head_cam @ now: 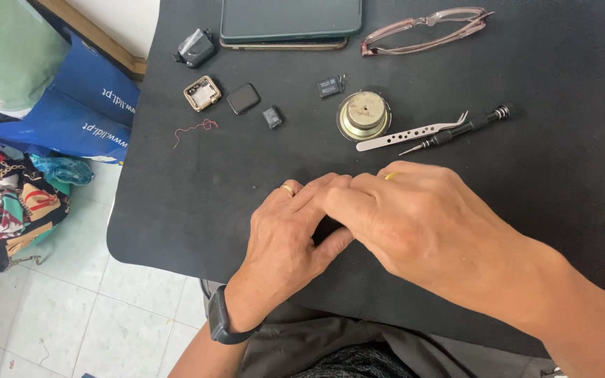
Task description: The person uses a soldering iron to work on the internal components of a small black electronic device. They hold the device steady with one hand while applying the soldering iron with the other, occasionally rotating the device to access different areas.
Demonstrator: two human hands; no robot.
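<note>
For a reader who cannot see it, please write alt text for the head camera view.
Two bare hands, left hand and right hand, overlap on a black mat, hiding whatever is between them. Beyond them lie tweezers, a small screwdriver, a round speaker, small watch parts and pink glasses.

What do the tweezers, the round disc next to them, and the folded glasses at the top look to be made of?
The tweezers look like bare brushed steel: pale silver, with a row of punched holes. The round disc seems to be metal with a brassy, shiny finish that catches the light. The glasses look like translucent pinkish plastic, since the dark mat shows through the frame.
</note>
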